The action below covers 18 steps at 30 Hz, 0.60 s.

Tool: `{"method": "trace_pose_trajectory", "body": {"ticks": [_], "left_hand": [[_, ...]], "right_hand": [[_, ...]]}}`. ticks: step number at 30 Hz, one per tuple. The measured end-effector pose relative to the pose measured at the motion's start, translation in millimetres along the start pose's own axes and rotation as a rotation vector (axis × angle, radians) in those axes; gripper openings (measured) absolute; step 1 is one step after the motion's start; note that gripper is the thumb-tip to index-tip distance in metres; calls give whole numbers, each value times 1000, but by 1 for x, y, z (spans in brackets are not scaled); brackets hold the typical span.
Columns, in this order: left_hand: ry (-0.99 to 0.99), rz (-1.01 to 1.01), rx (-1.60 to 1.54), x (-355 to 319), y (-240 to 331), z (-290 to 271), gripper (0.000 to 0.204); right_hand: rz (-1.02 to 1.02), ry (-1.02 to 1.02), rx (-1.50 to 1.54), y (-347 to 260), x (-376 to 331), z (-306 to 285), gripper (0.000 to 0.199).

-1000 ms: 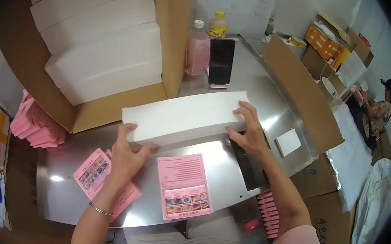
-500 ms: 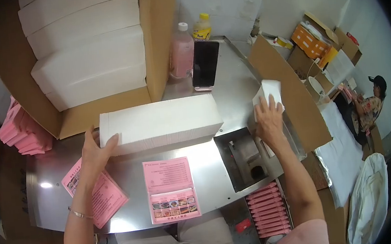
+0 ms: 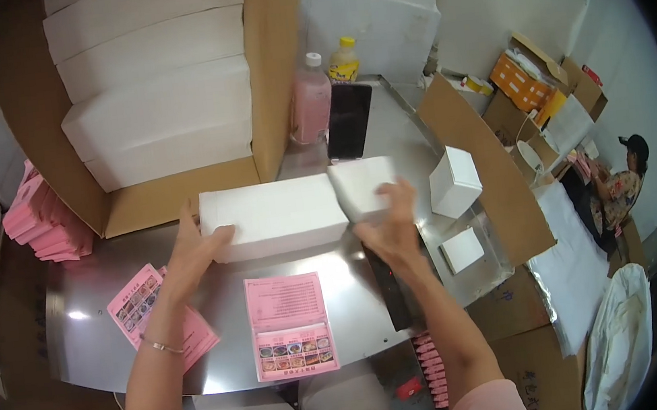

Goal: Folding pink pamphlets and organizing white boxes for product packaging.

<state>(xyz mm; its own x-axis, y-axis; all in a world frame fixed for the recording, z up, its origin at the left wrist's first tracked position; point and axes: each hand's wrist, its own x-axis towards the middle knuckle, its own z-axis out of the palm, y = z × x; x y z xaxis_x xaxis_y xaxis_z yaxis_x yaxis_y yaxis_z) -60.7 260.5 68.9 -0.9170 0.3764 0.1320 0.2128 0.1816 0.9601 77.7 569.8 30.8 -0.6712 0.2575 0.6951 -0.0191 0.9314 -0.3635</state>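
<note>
Fingers point(image 3: 201, 237) of the left hand point(image 3: 189, 257) are spread and pressed flat against the left end of the long white box point(image 3: 273, 215), thumb along its near edge, steadying it rather than wrapping around it. The right hand point(image 3: 390, 226) has its fingers curled over a small white box point(image 3: 363, 186), gripping it at the long box's right end, where the two boxes touch or nearly touch; I cannot tell whether the small one is partly inside. The long white box lies crosswise on the steel table point(image 3: 85, 346), just in front of the open cardboard carton point(image 3: 277, 73) stacked with more white boxes. Nearer the person than the long box lies a pink leaflet point(image 3: 289, 323), with further pink leaflets point(image 3: 138, 299) to its left under the left forearm. Right of the long box stand two other small white boxes point(image 3: 454, 181), and behind it a pink bottle point(image 3: 309, 102), a yellow-capped bottle point(image 3: 343, 59) and a dark phone point(image 3: 349, 120).
</note>
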Motion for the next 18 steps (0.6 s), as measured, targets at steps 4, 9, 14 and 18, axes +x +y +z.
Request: {"method": "trace_pose_trajectory", "body": {"ticks": [4,9,14,18], "left_hand": [[-104,-191,-22,8,-1,-11,88],[0,-24,441,23,7,12,101],[-111,-136,777,30,38,57,125],[-197,-138,841,28,34,43,124]], "right_hand": [[-228,-41,-816,43,11,-47,59],[-59,-455,-211,-24,9,-17,89],[155,-250,207,-88,-2,63,79],[47,-60,99,-58,0,48,71]]}}
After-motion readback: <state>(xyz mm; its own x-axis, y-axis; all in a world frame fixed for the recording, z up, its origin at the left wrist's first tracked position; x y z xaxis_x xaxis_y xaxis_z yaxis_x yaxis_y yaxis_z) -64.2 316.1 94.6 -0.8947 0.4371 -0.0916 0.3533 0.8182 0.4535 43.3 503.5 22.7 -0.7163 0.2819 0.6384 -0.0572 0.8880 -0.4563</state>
